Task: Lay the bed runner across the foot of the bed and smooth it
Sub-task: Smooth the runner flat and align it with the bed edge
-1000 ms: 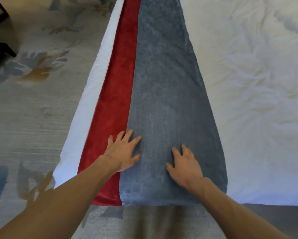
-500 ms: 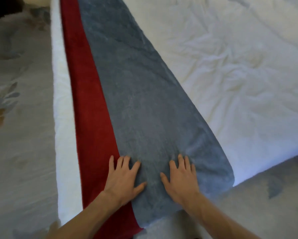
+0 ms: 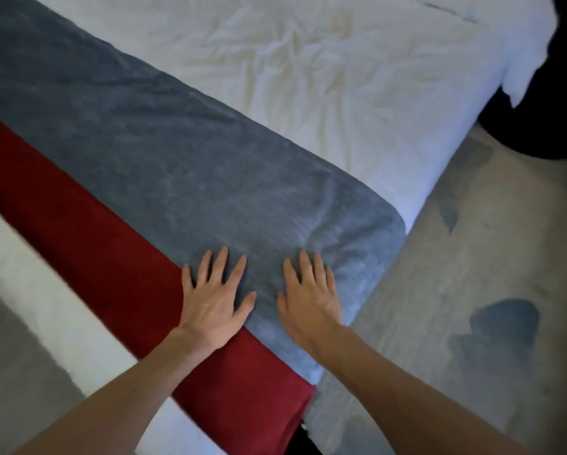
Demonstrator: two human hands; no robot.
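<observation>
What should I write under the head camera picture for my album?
Left hand and right hand press flat on the grey-and-red bed runner at a corner of the white bed.

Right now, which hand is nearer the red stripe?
Left. The left hand lies on the edge of the red stripe; the right hand rests on the grey band, apart from the red.

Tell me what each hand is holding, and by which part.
Nothing is held. The left hand and right hand press flat, fingers straight, on the bed runner near its end; neither has a grip on it.
</observation>
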